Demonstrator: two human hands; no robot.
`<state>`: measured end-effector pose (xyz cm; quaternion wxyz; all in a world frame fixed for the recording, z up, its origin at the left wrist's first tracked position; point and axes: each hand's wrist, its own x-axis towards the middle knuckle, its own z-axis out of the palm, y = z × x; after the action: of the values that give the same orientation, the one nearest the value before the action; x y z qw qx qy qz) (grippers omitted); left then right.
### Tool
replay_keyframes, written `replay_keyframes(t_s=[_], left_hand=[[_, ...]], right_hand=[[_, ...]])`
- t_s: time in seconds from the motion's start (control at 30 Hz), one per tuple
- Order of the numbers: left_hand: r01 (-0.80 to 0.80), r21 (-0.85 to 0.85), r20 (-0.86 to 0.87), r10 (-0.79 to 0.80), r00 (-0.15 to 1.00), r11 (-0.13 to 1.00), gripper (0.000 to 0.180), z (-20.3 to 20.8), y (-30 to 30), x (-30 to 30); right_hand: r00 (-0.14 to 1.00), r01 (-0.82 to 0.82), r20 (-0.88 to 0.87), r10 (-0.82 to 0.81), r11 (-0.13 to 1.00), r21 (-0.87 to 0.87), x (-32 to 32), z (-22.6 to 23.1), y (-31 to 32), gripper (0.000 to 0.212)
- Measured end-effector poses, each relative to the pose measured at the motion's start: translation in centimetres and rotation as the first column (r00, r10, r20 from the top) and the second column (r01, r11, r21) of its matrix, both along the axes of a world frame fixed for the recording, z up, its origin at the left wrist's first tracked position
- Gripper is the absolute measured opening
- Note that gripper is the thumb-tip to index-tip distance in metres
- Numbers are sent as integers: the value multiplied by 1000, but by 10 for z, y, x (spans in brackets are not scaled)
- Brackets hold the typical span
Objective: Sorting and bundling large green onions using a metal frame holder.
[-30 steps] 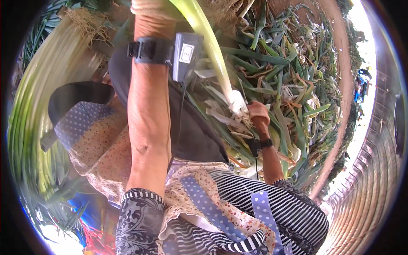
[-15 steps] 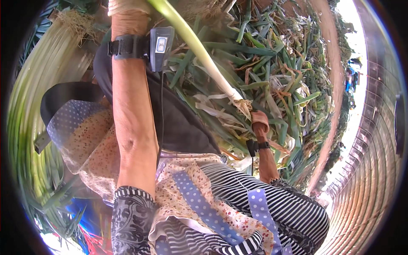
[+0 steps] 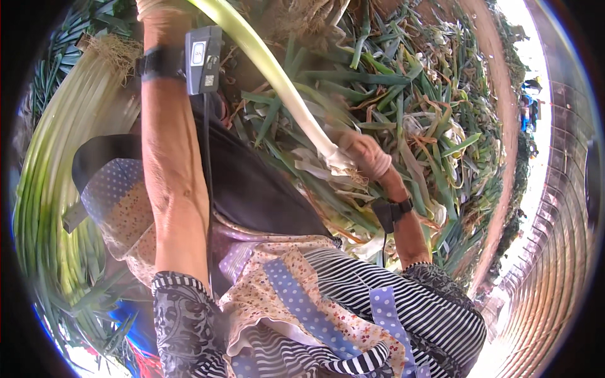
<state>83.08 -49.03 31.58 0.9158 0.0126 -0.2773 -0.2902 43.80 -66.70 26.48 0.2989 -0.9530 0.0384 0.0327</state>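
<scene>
A long leek (image 3: 271,66), pale green above and white toward its root, slants down from the top edge. My left hand (image 3: 162,7) is at the top, its fingers cut off by the frame, and the leek's upper end runs out of view beside it. The leek hangs in the air and moves along with that hand. At its lower end are ragged roots (image 3: 345,165). My right hand (image 3: 368,154) is against this root end, its fingers bent but smeared by motion. Both hands wear pale glove-like coverings, and each forearm carries a strapped device.
On the left stands a bundle of leeks (image 3: 53,157), roots up. A heap of loose green leaves and peelings (image 3: 416,94) spreads at the far right. Beyond it run a brown strip of ground (image 3: 501,126) and a ribbed, curved wall (image 3: 561,208). My striped-clad leg (image 3: 391,277) fills the lower right.
My left arm and the leek have shifted a little to the left. My right hand has come up and around to the leek's root end, where it now shows more fully.
</scene>
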Motion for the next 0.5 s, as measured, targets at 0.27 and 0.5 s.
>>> replay_keyframes(t_s=[0.27, 0.5], left_hand=[[-150, 675, -353, 495, 794, 722, 70, -7, -21, 22], [-135, 768, -351, 588, 729, 626, 44, -54, -39, 34]], right_hand=[[938, 318, 6, -346, 869, 380, 15, 10, 31, 28], [879, 477, -153, -452, 825, 302, 16, 41, 62, 34]])
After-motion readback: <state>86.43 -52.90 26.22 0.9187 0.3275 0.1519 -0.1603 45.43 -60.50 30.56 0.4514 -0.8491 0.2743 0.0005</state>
